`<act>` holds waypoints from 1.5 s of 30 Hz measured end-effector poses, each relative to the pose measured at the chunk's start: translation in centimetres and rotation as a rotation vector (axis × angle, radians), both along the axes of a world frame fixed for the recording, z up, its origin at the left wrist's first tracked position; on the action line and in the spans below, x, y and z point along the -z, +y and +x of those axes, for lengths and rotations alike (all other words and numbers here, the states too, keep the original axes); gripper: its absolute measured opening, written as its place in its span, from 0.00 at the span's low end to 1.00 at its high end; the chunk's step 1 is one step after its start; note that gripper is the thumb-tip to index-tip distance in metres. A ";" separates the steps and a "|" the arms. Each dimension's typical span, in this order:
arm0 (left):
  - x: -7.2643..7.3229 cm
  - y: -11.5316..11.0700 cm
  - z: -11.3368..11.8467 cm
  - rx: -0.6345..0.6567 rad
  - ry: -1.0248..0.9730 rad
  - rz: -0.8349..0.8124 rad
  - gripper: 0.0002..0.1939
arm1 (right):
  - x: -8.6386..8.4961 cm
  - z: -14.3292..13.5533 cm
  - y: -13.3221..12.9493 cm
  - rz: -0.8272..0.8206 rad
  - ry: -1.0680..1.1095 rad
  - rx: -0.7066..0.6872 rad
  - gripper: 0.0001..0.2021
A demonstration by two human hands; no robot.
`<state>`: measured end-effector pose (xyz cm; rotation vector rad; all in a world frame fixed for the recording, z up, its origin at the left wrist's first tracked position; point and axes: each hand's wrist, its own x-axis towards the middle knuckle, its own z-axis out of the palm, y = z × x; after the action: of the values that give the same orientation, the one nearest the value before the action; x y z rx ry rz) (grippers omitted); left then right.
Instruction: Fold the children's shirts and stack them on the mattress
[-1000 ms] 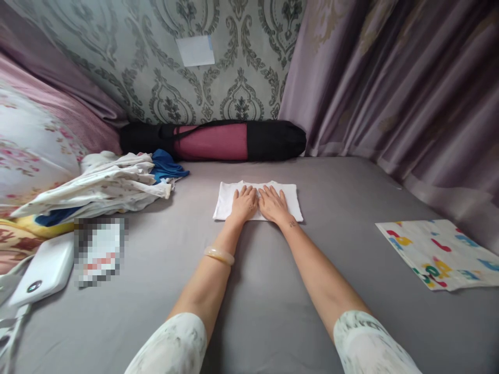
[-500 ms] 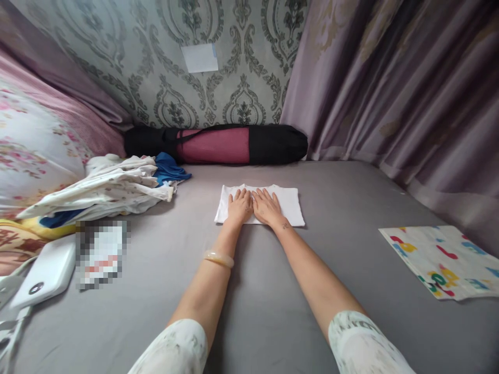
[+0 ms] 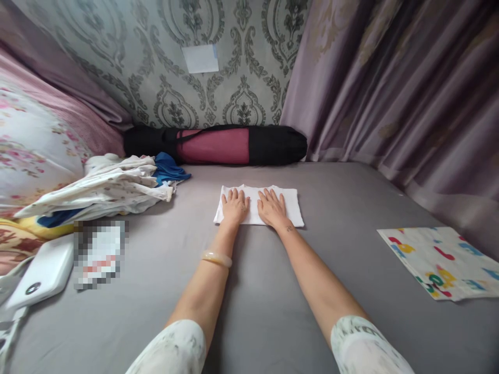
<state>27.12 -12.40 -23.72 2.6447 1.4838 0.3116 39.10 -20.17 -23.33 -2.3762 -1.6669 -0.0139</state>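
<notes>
White cloth [image 3: 252, 214] lay at twelve o'clock on grey sheet [image 3: 343, 218], long axis nine-to-three, beneath both palms. Left hand [image 3: 235, 209] and right hand [image 3: 272, 209] rested flat, fingers extended, gripping nothing; neither nearer.

Soft light seems to come from the left, leaving a faint shadow by the white cloth [image 3: 292, 206] and a darker one beside the left forearm [image 3: 203, 291]; the right-hand curtain [image 3: 390, 88] dims toward the upper corner, wide-angle stretch pulls the edges, and a patch [image 3: 102, 252] at left is pixelated
</notes>
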 end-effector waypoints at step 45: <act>-1.4 4.6 -5.0 -0.288 -0.506 -0.274 0.23 | -1.2 0.5 -0.5 -0.071 -0.011 0.065 0.26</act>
<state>22.13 -7.83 -22.31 1.9480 1.5814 0.6838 39.59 -20.64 -22.10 -2.4861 -1.6197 0.0207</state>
